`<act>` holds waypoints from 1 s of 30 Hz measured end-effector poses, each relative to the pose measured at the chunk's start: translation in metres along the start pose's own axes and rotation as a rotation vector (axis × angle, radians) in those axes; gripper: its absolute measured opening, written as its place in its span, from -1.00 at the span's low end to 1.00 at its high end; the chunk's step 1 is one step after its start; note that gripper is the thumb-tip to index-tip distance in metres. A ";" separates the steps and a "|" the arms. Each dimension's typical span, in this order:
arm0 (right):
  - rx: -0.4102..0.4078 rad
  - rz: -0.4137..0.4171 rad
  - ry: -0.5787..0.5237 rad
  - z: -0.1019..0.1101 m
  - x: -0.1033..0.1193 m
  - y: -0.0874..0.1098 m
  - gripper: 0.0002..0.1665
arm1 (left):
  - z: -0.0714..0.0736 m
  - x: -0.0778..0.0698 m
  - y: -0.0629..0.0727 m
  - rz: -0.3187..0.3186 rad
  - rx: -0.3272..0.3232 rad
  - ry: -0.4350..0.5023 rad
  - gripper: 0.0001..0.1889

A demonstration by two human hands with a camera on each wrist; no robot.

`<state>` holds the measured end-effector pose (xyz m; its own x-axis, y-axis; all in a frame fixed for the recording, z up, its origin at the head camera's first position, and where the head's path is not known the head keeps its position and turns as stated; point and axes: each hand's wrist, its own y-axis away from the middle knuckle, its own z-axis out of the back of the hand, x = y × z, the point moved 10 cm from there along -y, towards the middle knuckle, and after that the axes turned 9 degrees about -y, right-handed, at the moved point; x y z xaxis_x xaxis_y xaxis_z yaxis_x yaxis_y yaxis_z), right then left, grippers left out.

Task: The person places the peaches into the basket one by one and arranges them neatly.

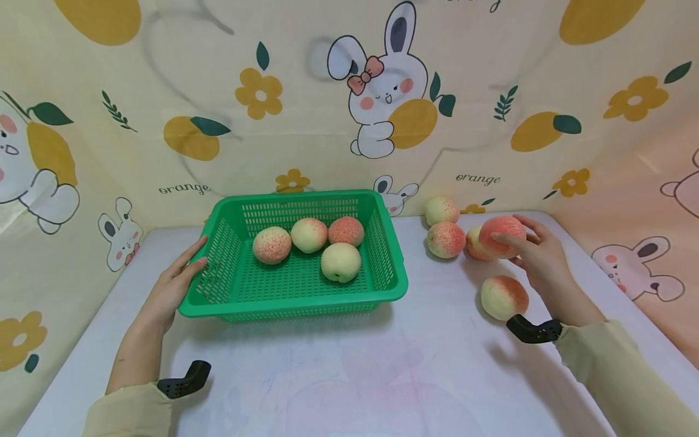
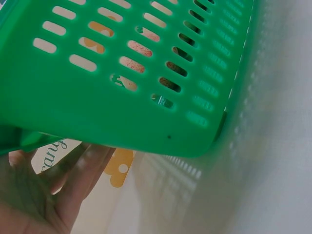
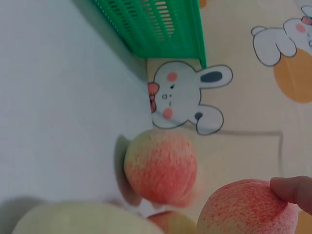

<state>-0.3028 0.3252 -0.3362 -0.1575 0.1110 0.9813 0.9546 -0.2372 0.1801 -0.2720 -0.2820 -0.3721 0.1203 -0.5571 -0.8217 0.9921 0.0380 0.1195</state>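
Observation:
A green plastic basket (image 1: pixel 295 305) with slotted walls stands left of centre. My left hand (image 1: pixel 173 285) holds its left rim; in the left wrist view the fingertips are hidden behind the rim. Inside lie several peaches, among them a pale one (image 1: pixel 341 263) and a speckled one (image 1: pixel 272 246). On the right, my right hand (image 1: pixel 543 261) grips a red peach (image 1: pixel 502 235), with the thumb against its side in the right wrist view. The red peach partly covers another peach (image 1: pixel 476 245) behind it. Nearer me, below the right hand, sits a yellow-and-red peach (image 1: pixel 503 298).
Between the basket and the right hand, a red speckled peach (image 1: pixel 446 240) and a paler peach (image 1: pixel 442 210) lie near the table's back edge. A printed cloth (image 1: pixel 306 145) with rabbits and oranges hangs behind the white table (image 1: pixel 327 376).

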 end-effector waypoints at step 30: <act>0.112 -0.001 0.126 -0.087 0.006 0.006 -0.15 | -0.005 0.001 0.000 0.015 0.011 0.030 -0.37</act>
<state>-0.3204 0.2401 -0.3231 -0.1818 -0.0121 0.9833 0.9756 -0.1276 0.1788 -0.2720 -0.2783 -0.3757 0.1359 -0.5312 -0.8363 0.9898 0.0371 0.1373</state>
